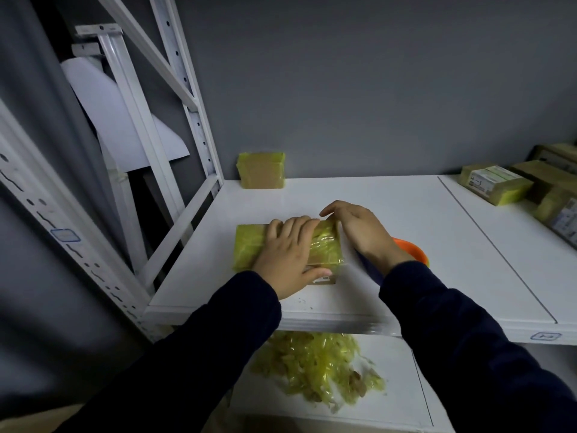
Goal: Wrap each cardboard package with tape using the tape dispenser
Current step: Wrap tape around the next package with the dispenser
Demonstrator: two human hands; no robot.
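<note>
A cardboard package (248,246) covered in yellowish tape lies flat on the white shelf (406,239) in front of me. My left hand (288,254) lies flat on top of it, fingers straight, pressing it down. My right hand (356,226) rests at the package's right end, fingers bent over the taped far edge. An orange tape dispenser (412,250) sits just right of the package, mostly hidden behind my right wrist. A bare cardboard strip with a label (324,278) shows at the package's near edge.
Another taped package (261,170) stands against the grey wall at the back. Several packages (496,184) are stacked at the far right. A pile of crumpled yellow tape scraps (318,367) lies on the lower shelf. White rack posts (175,126) rise at left.
</note>
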